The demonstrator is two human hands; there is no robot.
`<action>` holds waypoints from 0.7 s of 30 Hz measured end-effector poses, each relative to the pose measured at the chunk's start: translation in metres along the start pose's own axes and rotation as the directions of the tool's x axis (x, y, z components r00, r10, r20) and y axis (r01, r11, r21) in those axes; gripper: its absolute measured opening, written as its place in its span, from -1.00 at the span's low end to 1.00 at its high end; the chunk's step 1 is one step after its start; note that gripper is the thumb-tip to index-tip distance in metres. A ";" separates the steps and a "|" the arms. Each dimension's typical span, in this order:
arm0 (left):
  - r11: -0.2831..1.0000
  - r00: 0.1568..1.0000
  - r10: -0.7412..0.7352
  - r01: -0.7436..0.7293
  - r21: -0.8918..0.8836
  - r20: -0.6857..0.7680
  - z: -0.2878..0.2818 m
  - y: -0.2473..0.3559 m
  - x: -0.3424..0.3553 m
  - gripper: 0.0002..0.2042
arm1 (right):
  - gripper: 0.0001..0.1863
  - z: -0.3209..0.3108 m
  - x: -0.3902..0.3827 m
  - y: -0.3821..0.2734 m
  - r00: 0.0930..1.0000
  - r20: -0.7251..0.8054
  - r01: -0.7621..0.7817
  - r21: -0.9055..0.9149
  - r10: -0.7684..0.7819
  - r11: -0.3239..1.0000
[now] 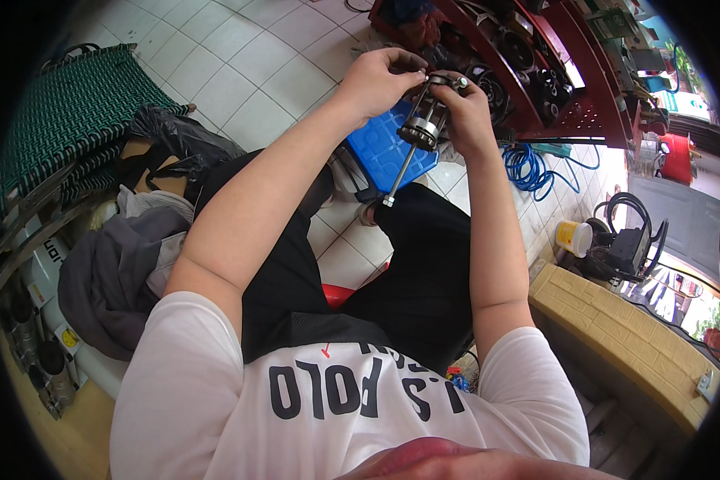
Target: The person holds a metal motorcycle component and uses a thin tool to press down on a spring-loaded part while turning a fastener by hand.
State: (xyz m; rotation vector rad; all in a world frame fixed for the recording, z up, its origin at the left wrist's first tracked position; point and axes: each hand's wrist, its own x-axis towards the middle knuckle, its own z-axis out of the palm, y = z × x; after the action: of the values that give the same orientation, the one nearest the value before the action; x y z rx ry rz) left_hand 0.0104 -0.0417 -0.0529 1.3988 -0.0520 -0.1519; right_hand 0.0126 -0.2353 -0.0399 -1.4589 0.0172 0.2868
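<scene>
In front of me, above a blue plastic stool (386, 148), is a metal puller-like assembly (422, 132). It has a round ringed body, thin side rods and a long central rod that slants down toward my knees and ends in a small nut. My right hand (466, 112) grips its upper end from the right, thumb across the top near a bolt head. My left hand (384, 80) comes in from the left, thumb and index finger pinched together at the assembly's top edge. Whatever small part lies between those fingertips is too small to make out.
A red metal shelf (568, 72) with dark round parts stands at the upper right. Coiled blue hose (528, 172) lies on the tiled floor. To the left are a green woven lounger (72, 112), a black plastic bag (188, 132) and grey cloth (120, 268). A yellow-white tub (573, 238) sits right.
</scene>
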 end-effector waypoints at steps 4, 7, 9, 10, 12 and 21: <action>0.992 0.994 -0.105 0.106 0.065 -0.018 0.004 0.018 -0.006 -0.79 | -0.70 0.001 -0.004 -0.003 1.000 0.001 0.011 -0.021 -0.011 1.000; 0.975 0.988 -0.151 0.156 0.155 -0.044 0.003 0.019 -0.006 -0.79 | -0.71 0.005 -0.005 -0.005 1.000 0.005 0.014 -0.032 -0.013 0.999; 0.984 0.991 -0.129 0.132 0.122 -0.030 0.001 0.012 -0.003 -0.78 | -0.72 0.005 -0.003 -0.004 1.000 0.011 0.015 -0.030 -0.014 0.999; 0.990 0.994 -0.107 0.108 0.088 -0.014 0.000 0.009 -0.002 -0.77 | -0.72 0.005 -0.003 -0.004 1.000 0.016 0.016 -0.029 -0.015 0.999; 0.992 0.997 -0.076 0.077 0.096 -0.007 0.002 0.008 -0.002 -0.78 | -0.72 0.004 -0.004 -0.004 1.000 0.011 0.017 -0.031 -0.017 0.999; 1.000 1.000 -0.001 0.001 -0.002 -0.029 0.003 0.004 0.000 -0.77 | -0.71 0.001 -0.002 -0.001 1.000 -0.002 0.012 -0.015 -0.012 1.000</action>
State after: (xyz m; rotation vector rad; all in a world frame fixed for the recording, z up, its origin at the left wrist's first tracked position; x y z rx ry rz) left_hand 0.0099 -0.0436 -0.0485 1.3987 -0.0266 -0.1326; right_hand 0.0110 -0.2344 -0.0382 -1.4738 0.0081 0.2763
